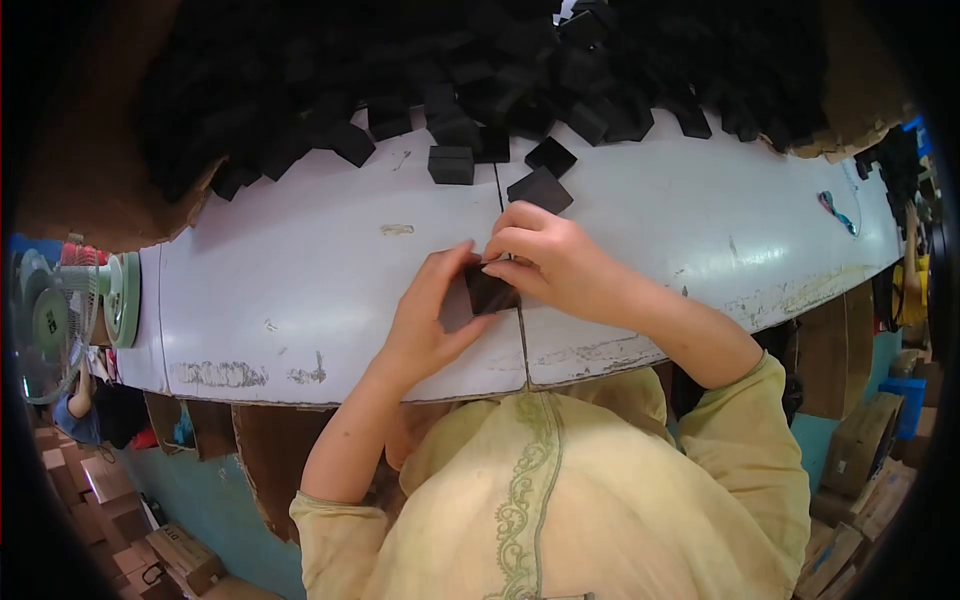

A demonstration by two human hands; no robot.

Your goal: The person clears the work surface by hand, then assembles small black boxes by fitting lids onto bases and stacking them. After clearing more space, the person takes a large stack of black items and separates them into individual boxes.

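Above the white counter (300,270), both hands grip one small black box (490,292): left hand (425,320) cradles it, right hand (545,260) pinches its top edge. Folding step, apparently; next calls for firm pressing of the flap. Loose black boxes (450,165) heaped behind.

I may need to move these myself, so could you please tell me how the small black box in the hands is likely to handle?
The small black box is pinched by the left hand and right hand fingertips alone, so it is probably light. Its flat faces and corners suggest it slides rather than rolls. It looks matte, so likely not slippery.
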